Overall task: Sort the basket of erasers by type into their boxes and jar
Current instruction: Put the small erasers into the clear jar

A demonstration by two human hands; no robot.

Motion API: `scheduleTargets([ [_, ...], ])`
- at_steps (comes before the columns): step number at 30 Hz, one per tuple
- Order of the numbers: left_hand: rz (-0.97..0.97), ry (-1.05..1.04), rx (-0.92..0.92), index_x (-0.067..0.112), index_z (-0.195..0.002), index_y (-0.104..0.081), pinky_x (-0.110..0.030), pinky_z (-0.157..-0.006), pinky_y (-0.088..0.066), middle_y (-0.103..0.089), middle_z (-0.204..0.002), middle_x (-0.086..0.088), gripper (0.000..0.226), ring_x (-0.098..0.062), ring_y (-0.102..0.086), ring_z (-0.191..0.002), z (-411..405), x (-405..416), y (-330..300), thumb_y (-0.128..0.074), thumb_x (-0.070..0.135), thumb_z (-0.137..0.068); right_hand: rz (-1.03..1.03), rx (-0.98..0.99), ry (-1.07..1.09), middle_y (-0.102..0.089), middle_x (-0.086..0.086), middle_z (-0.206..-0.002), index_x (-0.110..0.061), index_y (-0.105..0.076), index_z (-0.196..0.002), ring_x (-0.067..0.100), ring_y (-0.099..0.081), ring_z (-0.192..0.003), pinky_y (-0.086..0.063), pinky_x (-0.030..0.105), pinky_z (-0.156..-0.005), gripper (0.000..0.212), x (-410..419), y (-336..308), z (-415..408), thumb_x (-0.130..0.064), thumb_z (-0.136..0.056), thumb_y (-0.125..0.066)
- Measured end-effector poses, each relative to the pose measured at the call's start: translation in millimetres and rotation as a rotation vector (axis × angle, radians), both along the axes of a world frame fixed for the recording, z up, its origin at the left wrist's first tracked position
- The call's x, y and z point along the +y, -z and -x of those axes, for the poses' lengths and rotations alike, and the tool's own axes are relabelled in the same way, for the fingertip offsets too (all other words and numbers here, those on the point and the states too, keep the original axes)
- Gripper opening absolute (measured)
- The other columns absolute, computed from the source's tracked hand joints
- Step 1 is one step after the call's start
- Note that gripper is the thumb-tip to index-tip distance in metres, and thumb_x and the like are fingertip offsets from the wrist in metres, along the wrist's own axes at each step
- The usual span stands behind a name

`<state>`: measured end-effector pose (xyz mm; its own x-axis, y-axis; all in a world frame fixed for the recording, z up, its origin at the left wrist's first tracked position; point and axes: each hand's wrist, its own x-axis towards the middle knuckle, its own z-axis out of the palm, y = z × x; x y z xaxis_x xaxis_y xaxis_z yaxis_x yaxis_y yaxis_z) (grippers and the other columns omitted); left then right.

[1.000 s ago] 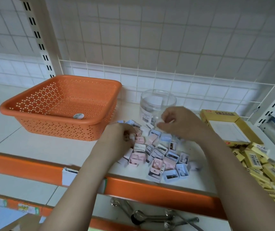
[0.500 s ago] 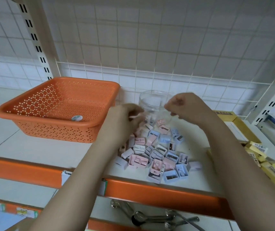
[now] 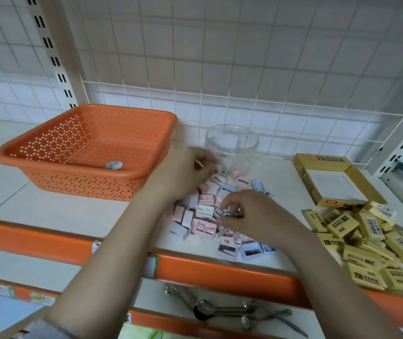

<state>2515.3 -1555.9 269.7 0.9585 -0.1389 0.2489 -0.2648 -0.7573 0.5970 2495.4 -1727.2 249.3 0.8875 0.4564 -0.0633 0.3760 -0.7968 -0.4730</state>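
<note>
Your right hand (image 3: 249,214) pinches into the pastel erasers (image 3: 205,211), your left hand (image 3: 188,172) (blurred, grip unclear) nears the jar (image 3: 232,145); a careless sweep risks toppling it.

Your forearms are bare to both hands; a grey sleeve edge (image 3: 48,331) shows near your left elbow.
</note>
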Motion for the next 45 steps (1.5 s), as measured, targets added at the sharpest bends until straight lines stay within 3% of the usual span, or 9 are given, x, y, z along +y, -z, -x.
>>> scheduleTargets([
  [6, -0.210, -0.105, 0.213, 0.036, -0.111, -0.065, -0.024, -0.091, -0.043, -0.061, -0.106, 0.007, 0.030, -0.011, -0.055, -0.104, 20, 9, 33, -0.070, 0.034, -0.081, 0.037, -0.042, -0.040, -0.062, -0.005, -0.097, -0.018, -0.065, -0.096, 0.012, -0.059, -0.089, -0.049, 0.028, -0.081, 0.016, 1, -1, -1, -0.028, -0.084, -0.068],
  [11, -0.149, -0.114, 0.122, 0.025, -0.097, -0.072, -0.007, -0.068, -0.034, -0.066, -0.100, 0.004, 0.023, -0.008, -0.059, -0.089, 18, 13, 33, -0.063, 0.010, -0.083, -0.091, 0.000, 0.005, -0.064, -0.011, -0.086, -0.022, -0.065, -0.084, -0.002, -0.059, -0.077, -0.045, 0.010, -0.066, 0.005, -3, -1, -8, -0.023, -0.081, -0.069],
  [15, 0.020, -0.126, 0.065, 0.027, -0.090, -0.072, -0.001, -0.058, -0.040, -0.065, -0.081, 0.011, 0.018, 0.001, -0.058, -0.069, 21, 15, 33, -0.065, 0.012, -0.083, -0.281, -0.019, 0.099, -0.066, -0.014, -0.071, -0.024, -0.070, -0.081, -0.009, -0.058, -0.058, -0.044, 0.005, -0.060, 0.006, -8, -26, -21, -0.021, -0.083, -0.065],
  [20, 0.190, -0.112, -0.105, 0.020, -0.101, -0.070, -0.010, -0.074, -0.048, -0.062, -0.081, 0.017, 0.018, 0.001, -0.061, -0.079, 7, 3, 8, -0.068, 0.015, -0.083, -0.568, -0.159, 0.295, -0.069, 0.006, -0.071, -0.009, -0.071, -0.078, 0.016, -0.063, -0.063, -0.057, 0.040, -0.080, 0.012, 6, -64, -86, -0.014, -0.083, -0.061],
  [23, 0.225, -0.103, -0.163, 0.018, -0.103, -0.069, -0.012, -0.075, -0.048, -0.065, -0.088, 0.009, 0.020, -0.004, -0.062, -0.084, -15, -8, -9, -0.069, 0.016, -0.083, -0.531, -0.125, 0.329, -0.069, 0.013, -0.094, -0.005, -0.070, -0.089, 0.019, -0.066, -0.075, -0.057, 0.038, -0.081, 0.016, 8, -68, -112, -0.016, -0.086, -0.058],
  [29, 0.100, -0.103, -0.141, 0.014, -0.107, -0.068, -0.012, -0.074, -0.041, -0.061, -0.091, 0.004, 0.022, -0.007, -0.055, -0.082, -74, -25, -30, -0.066, 0.018, -0.085, -0.352, -0.063, 0.328, -0.070, 0.014, -0.094, -0.007, -0.069, -0.088, 0.027, -0.068, -0.089, -0.054, 0.034, -0.071, 0.016, -19, -51, -100, -0.021, -0.086, -0.063],
  [36, 0.097, -0.166, -0.186, 0.016, -0.094, -0.069, -0.011, -0.067, -0.046, -0.063, -0.083, 0.010, 0.014, 0.002, -0.057, -0.071, -38, -13, -7, -0.056, 0.019, -0.091, -0.276, -0.174, 0.217, -0.068, -0.006, -0.090, -0.014, -0.070, -0.085, 0.000, -0.055, -0.069, -0.039, 0.012, -0.061, 0.009, -26, -34, -76, -0.022, -0.084, -0.068],
  [42, -0.196, -0.175, 0.174, 0.024, -0.124, -0.058, -0.030, -0.089, -0.046, -0.059, -0.119, -0.002, 0.036, -0.020, -0.058, -0.105, -24, -10, 29, -0.057, 0.034, -0.089, 0.162, 0.121, -0.047, -0.057, -0.004, -0.116, -0.022, -0.061, -0.112, 0.015, -0.054, -0.110, -0.045, 0.032, -0.095, 0.042, -15, -13, -52, -0.039, -0.076, -0.074],
  [45, -0.250, -0.118, 0.236, 0.029, -0.126, -0.056, -0.023, -0.084, -0.042, -0.060, -0.120, 0.000, 0.041, -0.019, -0.056, -0.108, -30, -10, 36, -0.058, 0.043, -0.088, 0.140, 0.021, -0.017, -0.060, 0.004, -0.110, -0.023, -0.061, -0.111, 0.018, -0.055, -0.100, -0.046, 0.030, -0.081, 0.040, -10, -2, -46, -0.042, -0.077, -0.072],
])
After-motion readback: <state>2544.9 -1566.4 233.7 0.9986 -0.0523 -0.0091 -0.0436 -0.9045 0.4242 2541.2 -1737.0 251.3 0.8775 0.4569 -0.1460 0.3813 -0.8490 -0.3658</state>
